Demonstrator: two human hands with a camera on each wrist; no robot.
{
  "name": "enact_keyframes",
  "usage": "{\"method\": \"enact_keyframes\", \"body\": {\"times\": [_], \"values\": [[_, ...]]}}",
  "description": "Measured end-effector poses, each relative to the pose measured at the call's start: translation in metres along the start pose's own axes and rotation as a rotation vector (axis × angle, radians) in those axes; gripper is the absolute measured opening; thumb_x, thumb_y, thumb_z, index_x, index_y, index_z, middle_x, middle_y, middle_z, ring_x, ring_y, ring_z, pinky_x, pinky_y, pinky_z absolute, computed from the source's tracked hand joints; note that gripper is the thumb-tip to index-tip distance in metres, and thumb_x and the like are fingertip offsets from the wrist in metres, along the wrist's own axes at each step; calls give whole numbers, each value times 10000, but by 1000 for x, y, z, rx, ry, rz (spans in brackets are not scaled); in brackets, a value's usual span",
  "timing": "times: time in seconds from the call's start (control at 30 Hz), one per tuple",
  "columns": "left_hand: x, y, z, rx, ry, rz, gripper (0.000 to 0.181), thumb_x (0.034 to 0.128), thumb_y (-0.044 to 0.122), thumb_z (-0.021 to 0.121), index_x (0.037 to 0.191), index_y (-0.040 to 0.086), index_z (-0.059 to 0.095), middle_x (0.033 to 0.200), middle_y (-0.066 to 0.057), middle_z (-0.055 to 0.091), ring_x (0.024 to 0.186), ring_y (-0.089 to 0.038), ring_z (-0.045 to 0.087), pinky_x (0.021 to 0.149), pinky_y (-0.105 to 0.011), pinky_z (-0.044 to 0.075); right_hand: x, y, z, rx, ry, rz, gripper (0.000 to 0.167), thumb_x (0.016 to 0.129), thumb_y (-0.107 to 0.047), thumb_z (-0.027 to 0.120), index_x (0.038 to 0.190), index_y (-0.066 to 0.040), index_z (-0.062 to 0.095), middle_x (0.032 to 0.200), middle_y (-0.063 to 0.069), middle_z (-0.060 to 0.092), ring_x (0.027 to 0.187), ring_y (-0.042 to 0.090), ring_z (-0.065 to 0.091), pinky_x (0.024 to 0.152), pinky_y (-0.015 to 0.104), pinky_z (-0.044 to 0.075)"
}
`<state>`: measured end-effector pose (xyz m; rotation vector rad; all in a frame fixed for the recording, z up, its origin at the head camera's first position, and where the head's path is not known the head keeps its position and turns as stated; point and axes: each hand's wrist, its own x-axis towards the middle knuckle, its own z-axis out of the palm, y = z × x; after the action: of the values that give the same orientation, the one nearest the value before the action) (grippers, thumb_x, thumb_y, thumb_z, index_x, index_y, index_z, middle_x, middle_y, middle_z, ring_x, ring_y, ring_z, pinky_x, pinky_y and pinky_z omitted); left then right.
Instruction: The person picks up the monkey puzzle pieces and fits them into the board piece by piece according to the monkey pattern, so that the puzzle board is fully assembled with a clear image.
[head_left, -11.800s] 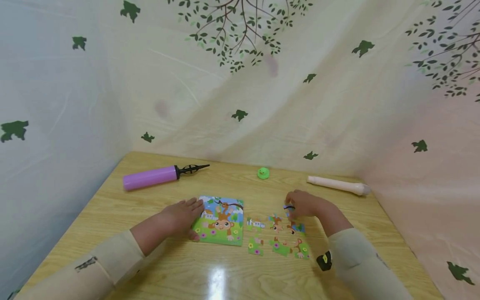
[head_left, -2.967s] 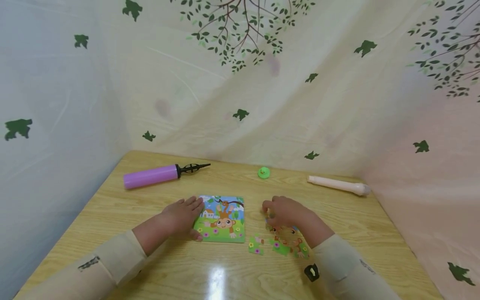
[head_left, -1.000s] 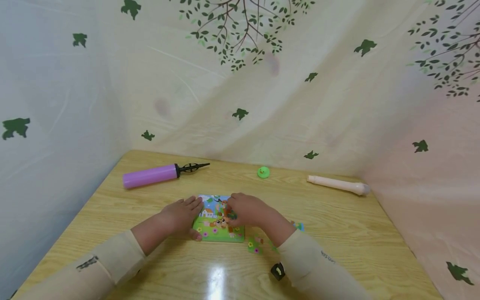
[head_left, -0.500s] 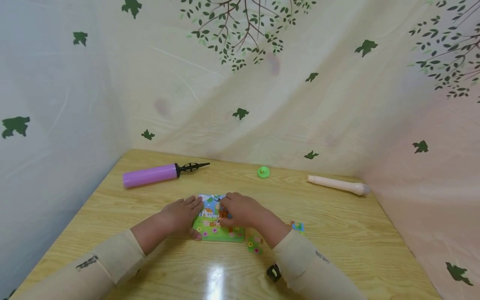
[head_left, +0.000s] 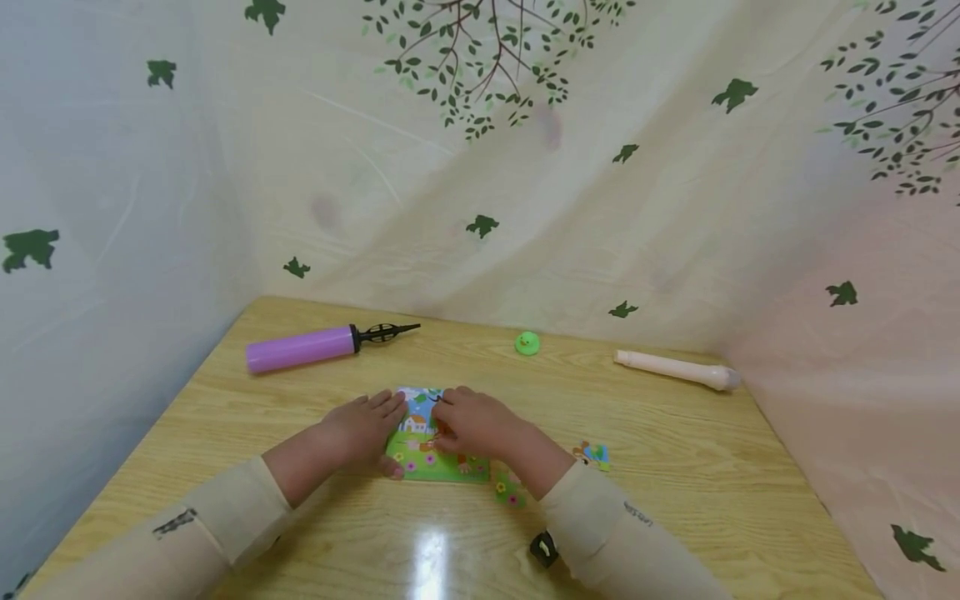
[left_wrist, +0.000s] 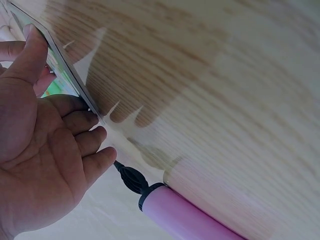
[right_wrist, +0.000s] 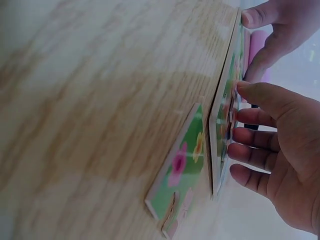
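A square monkey picture puzzle [head_left: 438,468] lies flat on the table. My left hand [head_left: 358,433] rests along its left edge with fingers extended; the thumb lies over the edge in the left wrist view. Over the puzzle's right half, my right hand [head_left: 480,427] pinches a puzzle piece at the picture's surface. Thumb and fingertips meet there in the right wrist view, and the piece is mostly hidden. A loose flowered puzzle piece [right_wrist: 177,167] lies right beside the puzzle. Another loose piece with a monkey's eye [head_left: 595,455] lies farther right, partly behind my right forearm.
A purple balloon pump [head_left: 300,350] lies at the back left of the wooden table [head_left: 337,542]. A small green toy duck [head_left: 527,343] sits at the back middle, and a pale stick-shaped object [head_left: 671,369] lies at the back right.
From the loose pieces on the right, my right hand has moved left onto the puzzle with a puzzle piece, then shifted slightly farther left. My left hand has stayed in place.
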<state>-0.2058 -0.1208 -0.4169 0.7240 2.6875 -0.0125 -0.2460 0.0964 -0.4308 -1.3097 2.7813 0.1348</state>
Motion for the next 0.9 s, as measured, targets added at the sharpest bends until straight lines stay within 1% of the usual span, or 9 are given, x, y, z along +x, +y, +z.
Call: {"method": "enact_keyframes", "body": {"times": [0.23,0.43,0.6,0.7,0.9], "values": [[-1,-1,0,2,6,13,996,841,620,644,1527,-5,284,1618,-168,224,1501,-354,181,1216,-515,225,0,-3,0,-15,7,-1,253,950,-453,611,958,-201,599,933,-70,510,895,121,480,736,247,453],[0,-2,1,7,12,20,997,841,619,645,1524,-12,286,1615,-175,227,1498,-361,187,1214,-521,224,0,-5,2,-39,-3,-4,273,957,-462,596,944,-190,594,984,-54,545,902,125,480,731,241,456],[0,-2,1,19,10,20,995,842,625,636,1525,-8,287,1616,-172,228,1497,-360,192,1214,-520,226,0,-4,4,-54,-2,-18,260,953,-451,599,965,-191,592,970,-63,535,877,117,464,734,237,444],[0,-2,1,22,7,18,992,844,625,635,1526,-5,285,1617,-169,226,1498,-359,191,1214,-519,226,-1,-4,4,-46,-6,-22,267,945,-451,607,983,-188,596,957,-64,521,865,116,453,731,236,439],[-1,-1,0,5,13,16,993,840,611,651,1523,-13,289,1615,-176,229,1499,-363,185,1216,-521,221,-2,-3,3,-7,-35,11,305,949,-482,597,1039,-190,601,971,-68,501,883,114,432,732,231,434]]}}
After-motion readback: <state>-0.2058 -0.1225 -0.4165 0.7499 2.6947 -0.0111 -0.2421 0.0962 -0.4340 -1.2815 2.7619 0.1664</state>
